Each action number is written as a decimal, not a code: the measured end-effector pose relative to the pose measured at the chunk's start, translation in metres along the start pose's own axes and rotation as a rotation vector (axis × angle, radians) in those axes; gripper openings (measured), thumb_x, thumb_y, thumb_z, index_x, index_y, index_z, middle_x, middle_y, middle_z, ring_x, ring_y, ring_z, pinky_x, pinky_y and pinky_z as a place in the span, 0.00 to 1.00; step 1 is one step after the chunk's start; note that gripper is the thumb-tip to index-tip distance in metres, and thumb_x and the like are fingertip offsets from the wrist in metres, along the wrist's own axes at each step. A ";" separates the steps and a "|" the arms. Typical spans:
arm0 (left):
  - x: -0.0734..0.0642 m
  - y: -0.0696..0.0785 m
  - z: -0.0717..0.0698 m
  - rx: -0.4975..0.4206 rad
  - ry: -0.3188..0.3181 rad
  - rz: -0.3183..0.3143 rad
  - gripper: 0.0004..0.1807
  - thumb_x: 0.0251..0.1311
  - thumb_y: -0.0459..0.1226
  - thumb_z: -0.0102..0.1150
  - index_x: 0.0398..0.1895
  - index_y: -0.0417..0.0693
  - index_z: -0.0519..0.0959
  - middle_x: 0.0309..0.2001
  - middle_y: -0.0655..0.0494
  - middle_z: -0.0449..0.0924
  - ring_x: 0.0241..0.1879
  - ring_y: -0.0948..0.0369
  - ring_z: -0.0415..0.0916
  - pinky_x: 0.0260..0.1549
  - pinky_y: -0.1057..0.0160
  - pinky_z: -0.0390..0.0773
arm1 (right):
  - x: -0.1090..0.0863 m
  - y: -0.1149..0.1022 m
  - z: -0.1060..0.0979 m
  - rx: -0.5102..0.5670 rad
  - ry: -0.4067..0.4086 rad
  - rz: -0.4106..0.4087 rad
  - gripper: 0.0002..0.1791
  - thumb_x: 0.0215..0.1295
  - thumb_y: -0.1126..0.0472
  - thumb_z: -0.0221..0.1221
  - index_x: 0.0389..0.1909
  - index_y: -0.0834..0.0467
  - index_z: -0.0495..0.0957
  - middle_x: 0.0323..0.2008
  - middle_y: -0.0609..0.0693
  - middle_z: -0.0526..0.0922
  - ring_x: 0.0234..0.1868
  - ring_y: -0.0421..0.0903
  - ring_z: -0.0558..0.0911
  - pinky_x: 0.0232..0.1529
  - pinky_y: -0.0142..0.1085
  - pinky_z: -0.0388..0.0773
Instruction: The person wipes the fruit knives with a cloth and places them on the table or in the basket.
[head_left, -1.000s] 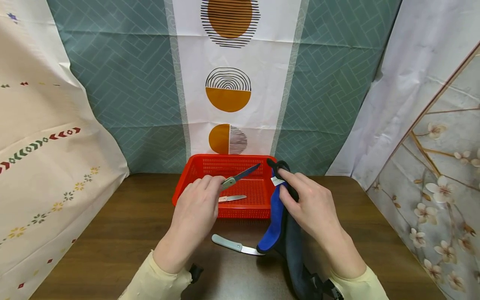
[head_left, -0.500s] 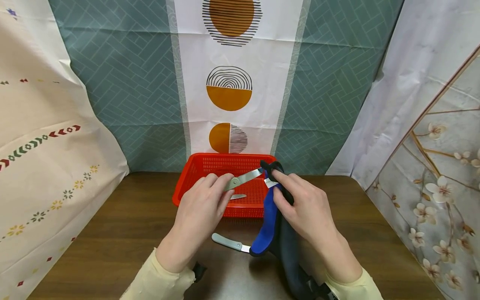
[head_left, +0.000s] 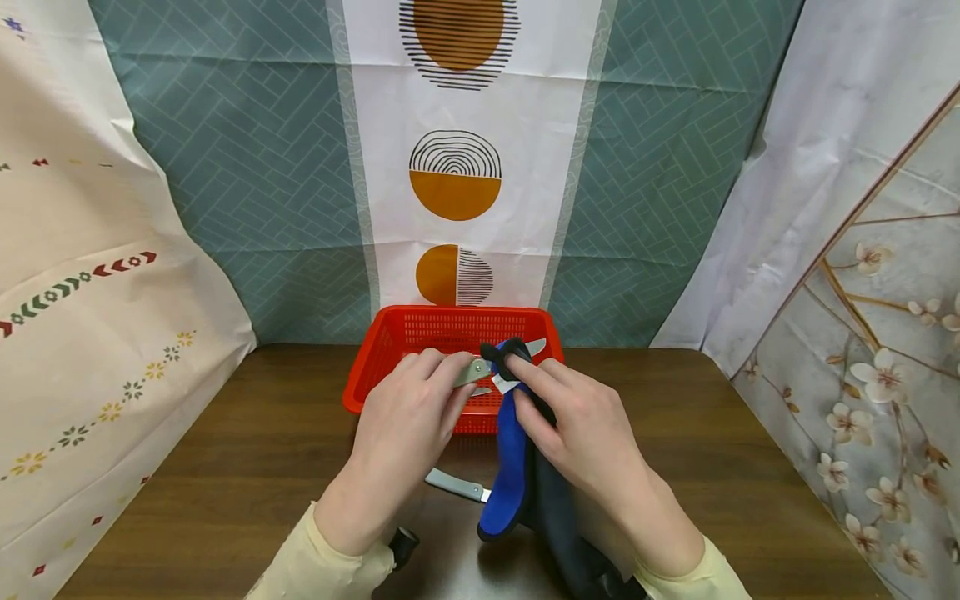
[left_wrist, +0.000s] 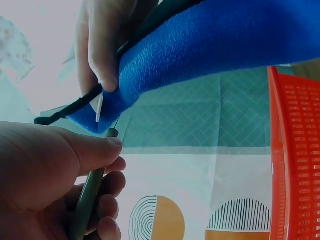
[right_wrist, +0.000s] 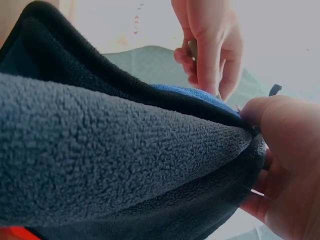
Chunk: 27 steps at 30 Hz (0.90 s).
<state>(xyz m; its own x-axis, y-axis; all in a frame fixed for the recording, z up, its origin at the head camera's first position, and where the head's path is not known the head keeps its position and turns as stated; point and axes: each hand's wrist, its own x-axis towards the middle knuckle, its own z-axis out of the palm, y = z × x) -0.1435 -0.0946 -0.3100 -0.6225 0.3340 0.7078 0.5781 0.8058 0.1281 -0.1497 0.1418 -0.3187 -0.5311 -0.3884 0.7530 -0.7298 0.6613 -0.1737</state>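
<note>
While the left hand's (head_left: 408, 408) grip is curled round the green-handled knife (head_left: 474, 372) before the red basket (head_left: 365, 362), the right hand (head_left: 588, 421) pinches cloth (head_left: 512, 467) over its blade (head_left: 537, 346); slipping fabric could cut that hand.

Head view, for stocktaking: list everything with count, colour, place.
table: 1, brown, foreground
basket: 1, red, on table
held knife: 1, green handle, left hand
near knife: 1, grey handle, on table
far knife: 1, silver blade, in basket
cloth: 1, blue and grey, in right hand
tag: 1, white, on cloth
backdrop: 1, green-white, behind
side sheets: 2, cream left, floral right
small object: 1, black, by left wrist
sleeves: 2, yellow, forearms
hands: 2, bare, centre
</note>
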 end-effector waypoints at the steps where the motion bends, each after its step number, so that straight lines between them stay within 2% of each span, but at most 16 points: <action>1: 0.000 0.000 0.000 -0.002 0.008 0.005 0.23 0.64 0.37 0.81 0.62 0.47 0.87 0.42 0.53 0.85 0.38 0.55 0.81 0.33 0.60 0.84 | 0.000 -0.001 0.001 0.003 0.001 -0.004 0.22 0.73 0.62 0.68 0.66 0.52 0.88 0.35 0.43 0.83 0.27 0.38 0.73 0.25 0.32 0.74; 6: -0.001 0.000 0.001 -0.008 0.029 0.015 0.22 0.64 0.35 0.81 0.60 0.43 0.88 0.42 0.51 0.84 0.39 0.53 0.81 0.34 0.59 0.85 | 0.001 -0.003 0.005 0.007 -0.007 -0.016 0.21 0.72 0.62 0.68 0.65 0.52 0.88 0.36 0.43 0.84 0.26 0.38 0.74 0.25 0.31 0.74; 16: -0.001 -0.001 0.002 -0.018 0.031 0.023 0.22 0.63 0.35 0.82 0.59 0.41 0.88 0.42 0.50 0.84 0.39 0.53 0.81 0.36 0.59 0.85 | 0.002 -0.001 0.010 -0.019 -0.023 -0.001 0.21 0.73 0.61 0.66 0.65 0.52 0.88 0.36 0.44 0.85 0.25 0.38 0.74 0.24 0.31 0.74; 27: -0.001 -0.002 -0.003 -0.002 -0.005 0.009 0.24 0.61 0.35 0.83 0.61 0.43 0.87 0.44 0.51 0.85 0.40 0.55 0.80 0.39 0.60 0.86 | 0.002 0.007 0.009 -0.034 -0.022 0.041 0.21 0.72 0.61 0.66 0.65 0.52 0.88 0.35 0.44 0.84 0.25 0.38 0.71 0.22 0.32 0.70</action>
<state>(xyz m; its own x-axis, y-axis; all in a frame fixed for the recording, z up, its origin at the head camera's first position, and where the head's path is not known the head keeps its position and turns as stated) -0.1427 -0.0980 -0.3093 -0.6200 0.3436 0.7053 0.5845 0.8020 0.1231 -0.1597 0.1398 -0.3241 -0.5701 -0.3741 0.7315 -0.6920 0.6986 -0.1820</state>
